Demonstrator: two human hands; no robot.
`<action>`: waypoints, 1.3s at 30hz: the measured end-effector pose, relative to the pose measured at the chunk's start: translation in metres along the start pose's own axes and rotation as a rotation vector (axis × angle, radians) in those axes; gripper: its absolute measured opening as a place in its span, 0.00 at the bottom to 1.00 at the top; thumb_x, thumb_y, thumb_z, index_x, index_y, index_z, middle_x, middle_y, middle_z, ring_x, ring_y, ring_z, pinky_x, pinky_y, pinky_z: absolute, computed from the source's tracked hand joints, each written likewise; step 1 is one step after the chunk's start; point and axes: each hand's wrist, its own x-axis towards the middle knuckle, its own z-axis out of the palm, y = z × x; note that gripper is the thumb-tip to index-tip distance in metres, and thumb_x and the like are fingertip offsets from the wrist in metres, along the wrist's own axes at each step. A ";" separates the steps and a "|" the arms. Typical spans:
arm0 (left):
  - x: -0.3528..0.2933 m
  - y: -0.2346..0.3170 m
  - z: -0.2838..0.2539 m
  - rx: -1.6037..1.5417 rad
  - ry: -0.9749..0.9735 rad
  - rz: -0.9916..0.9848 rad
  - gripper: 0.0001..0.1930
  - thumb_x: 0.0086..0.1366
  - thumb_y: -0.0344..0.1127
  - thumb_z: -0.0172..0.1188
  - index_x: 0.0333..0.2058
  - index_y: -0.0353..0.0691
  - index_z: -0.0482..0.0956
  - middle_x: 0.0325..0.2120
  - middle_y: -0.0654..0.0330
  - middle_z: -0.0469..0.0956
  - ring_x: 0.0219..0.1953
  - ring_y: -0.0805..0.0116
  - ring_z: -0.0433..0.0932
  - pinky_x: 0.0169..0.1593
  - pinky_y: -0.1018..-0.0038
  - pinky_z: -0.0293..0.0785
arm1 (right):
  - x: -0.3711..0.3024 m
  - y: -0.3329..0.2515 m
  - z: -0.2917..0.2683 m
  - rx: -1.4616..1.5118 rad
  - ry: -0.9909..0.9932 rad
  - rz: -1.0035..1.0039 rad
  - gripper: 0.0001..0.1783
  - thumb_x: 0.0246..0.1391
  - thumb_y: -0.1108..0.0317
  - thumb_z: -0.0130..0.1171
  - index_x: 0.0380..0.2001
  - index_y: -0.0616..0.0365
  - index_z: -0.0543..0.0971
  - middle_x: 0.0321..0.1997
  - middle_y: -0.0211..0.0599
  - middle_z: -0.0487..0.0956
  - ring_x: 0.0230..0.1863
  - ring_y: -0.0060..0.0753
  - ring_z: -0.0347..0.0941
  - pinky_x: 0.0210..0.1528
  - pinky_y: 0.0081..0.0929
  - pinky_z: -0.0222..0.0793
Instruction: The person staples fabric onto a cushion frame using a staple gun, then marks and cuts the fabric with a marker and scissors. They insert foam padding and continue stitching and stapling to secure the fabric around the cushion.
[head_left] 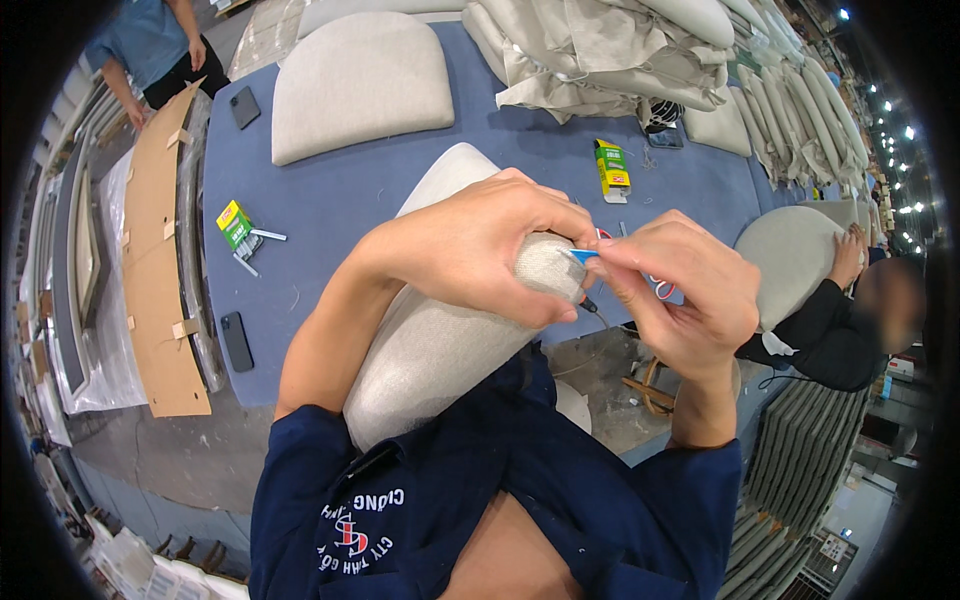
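Observation:
My left hand (480, 240) wraps around the narrow end of a beige fabric-covered cushion (430, 350), which stands tilted between my arm and chest. Its rounded tip pokes out between thumb and fingers. At that tip, my right hand (690, 285) pinches a small blue pointed piece (583, 256) between thumb and fingertips; its exact kind is too small to tell. The blue piece meets or nearly meets the fabric. Beneath my right hand shows a red and white looped thing (663, 288), partly hidden, perhaps scissor handles.
On the blue-covered table (330, 210) lie another cushion (362, 85), stacked covers (610, 60), yellow-green boxes (612, 172) (236, 226) and dark phones (236, 341). Someone in black (830, 325) touches a cushion (790, 260) at right; another person (150, 50) stands far left beside cardboard (160, 270).

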 end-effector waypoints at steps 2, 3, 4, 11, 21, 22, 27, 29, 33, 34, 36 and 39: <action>-0.001 0.000 0.000 0.030 0.001 0.008 0.22 0.49 0.42 0.73 0.43 0.41 0.83 0.39 0.61 0.82 0.46 0.61 0.78 0.58 0.65 0.63 | 0.000 -0.001 0.000 0.003 -0.005 0.019 0.17 0.38 0.80 0.78 0.36 0.61 0.87 0.24 0.36 0.81 0.22 0.34 0.75 0.26 0.27 0.67; -0.001 0.001 0.000 0.024 -0.008 -0.001 0.23 0.49 0.43 0.73 0.43 0.41 0.83 0.39 0.61 0.82 0.46 0.61 0.78 0.58 0.65 0.62 | -0.001 -0.002 0.000 0.005 -0.008 0.028 0.17 0.38 0.80 0.78 0.36 0.61 0.87 0.24 0.36 0.81 0.22 0.34 0.75 0.26 0.26 0.67; -0.001 0.001 0.000 0.018 -0.017 -0.009 0.23 0.49 0.43 0.73 0.44 0.41 0.83 0.39 0.61 0.82 0.46 0.61 0.78 0.58 0.65 0.62 | 0.000 -0.003 -0.002 0.007 -0.025 0.028 0.16 0.39 0.82 0.77 0.36 0.63 0.87 0.25 0.38 0.82 0.23 0.33 0.76 0.26 0.26 0.68; -0.001 -0.005 0.003 0.037 0.023 0.027 0.21 0.49 0.40 0.73 0.43 0.41 0.82 0.39 0.61 0.82 0.46 0.61 0.78 0.59 0.65 0.61 | -0.003 -0.004 -0.001 -0.002 -0.008 0.043 0.17 0.37 0.80 0.78 0.36 0.61 0.87 0.24 0.37 0.81 0.23 0.34 0.76 0.26 0.27 0.68; 0.001 0.000 0.006 0.030 0.014 0.019 0.19 0.50 0.40 0.73 0.41 0.42 0.83 0.38 0.61 0.82 0.46 0.61 0.79 0.59 0.65 0.62 | -0.009 -0.008 -0.001 -0.031 0.012 0.053 0.18 0.38 0.83 0.78 0.36 0.62 0.86 0.26 0.38 0.83 0.23 0.35 0.76 0.26 0.26 0.69; 0.002 0.001 0.004 0.007 -0.006 0.006 0.19 0.50 0.40 0.73 0.41 0.42 0.83 0.38 0.61 0.82 0.47 0.61 0.79 0.59 0.65 0.62 | -0.008 -0.008 -0.001 -0.036 0.006 0.043 0.18 0.38 0.83 0.77 0.36 0.62 0.86 0.26 0.38 0.83 0.23 0.34 0.76 0.26 0.26 0.69; 0.000 -0.004 0.008 0.066 0.041 0.023 0.19 0.50 0.40 0.73 0.40 0.41 0.83 0.37 0.61 0.82 0.47 0.61 0.79 0.59 0.65 0.62 | -0.008 -0.010 0.001 -0.063 0.006 0.023 0.19 0.37 0.84 0.77 0.37 0.63 0.86 0.26 0.39 0.83 0.23 0.34 0.75 0.26 0.26 0.68; 0.001 -0.003 0.005 0.067 0.045 0.015 0.19 0.50 0.40 0.73 0.40 0.41 0.83 0.37 0.61 0.82 0.47 0.61 0.79 0.59 0.65 0.62 | -0.006 -0.009 0.000 -0.069 -0.002 0.010 0.19 0.37 0.84 0.77 0.37 0.63 0.86 0.26 0.39 0.82 0.22 0.34 0.75 0.25 0.26 0.68; -0.001 0.000 0.009 0.027 0.027 -0.015 0.18 0.49 0.40 0.73 0.39 0.41 0.83 0.36 0.61 0.82 0.46 0.60 0.79 0.59 0.65 0.62 | -0.011 -0.013 0.002 -0.076 -0.004 0.018 0.19 0.37 0.84 0.77 0.37 0.62 0.86 0.26 0.38 0.82 0.22 0.33 0.74 0.25 0.26 0.67; 0.000 0.000 0.009 0.029 0.029 -0.003 0.18 0.49 0.40 0.73 0.39 0.41 0.83 0.36 0.61 0.82 0.46 0.60 0.79 0.59 0.65 0.62 | -0.010 -0.013 0.002 -0.084 -0.006 0.021 0.19 0.37 0.84 0.77 0.37 0.62 0.86 0.25 0.38 0.82 0.22 0.33 0.74 0.25 0.26 0.67; 0.001 0.000 0.009 0.008 0.021 -0.006 0.18 0.50 0.40 0.72 0.39 0.41 0.83 0.36 0.60 0.82 0.46 0.59 0.79 0.58 0.65 0.63 | -0.009 -0.013 0.002 -0.099 -0.012 0.025 0.19 0.37 0.84 0.77 0.37 0.62 0.86 0.25 0.38 0.82 0.22 0.33 0.74 0.26 0.26 0.67; 0.000 -0.001 0.012 0.000 0.031 0.003 0.18 0.50 0.41 0.72 0.38 0.40 0.83 0.35 0.59 0.82 0.45 0.58 0.78 0.58 0.64 0.64 | -0.009 -0.017 0.001 -0.111 -0.030 0.042 0.19 0.38 0.83 0.76 0.38 0.62 0.86 0.26 0.38 0.82 0.23 0.34 0.75 0.27 0.27 0.68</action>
